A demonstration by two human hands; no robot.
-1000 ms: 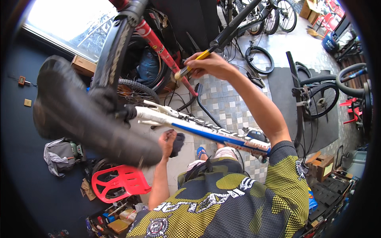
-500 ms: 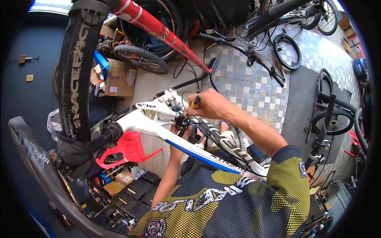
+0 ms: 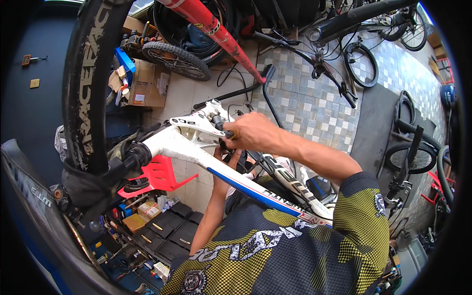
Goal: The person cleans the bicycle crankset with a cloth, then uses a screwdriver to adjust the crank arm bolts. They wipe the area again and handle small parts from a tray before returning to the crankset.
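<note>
Right hand point(image 3: 250, 132) closed around a dark tool point(image 3: 222, 129) with a yellowish handle, tip pressed to the white frame point(image 3: 196, 147) near its upper joint; tool mostly hidden inside the fist, kind hard to make out. Left hand point(image 3: 227, 158) reaching up from under the frame, fingers curled against its underside, grip partly hidden behind the tube, so cannot tell what it holds. Black tyre point(image 3: 91, 83) looming at left, cut off by the rim, red part point(image 3: 155, 175) below it.
</note>
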